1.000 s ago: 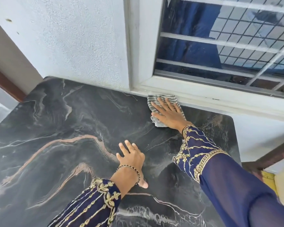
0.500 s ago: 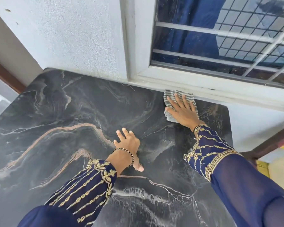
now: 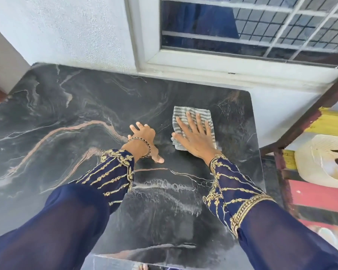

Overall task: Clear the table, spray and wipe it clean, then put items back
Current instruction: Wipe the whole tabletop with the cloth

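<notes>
The folded grey-and-white striped cloth (image 3: 193,121) lies flat on the right part of the black marble-patterned tabletop (image 3: 66,114), its long axis running from the person toward the window wall. The right hand (image 3: 195,137) presses it down, palm flat and fingers spread, likely to wipe. The left hand (image 3: 144,137), gripping nothing, rests beside it, apparently bracing.

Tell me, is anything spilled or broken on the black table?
Nothing stands out. The right hand presses a striped cloth flat on the dark marble table; the left hand rests beside it. The pale streaks look like the marble's own veining.
</notes>
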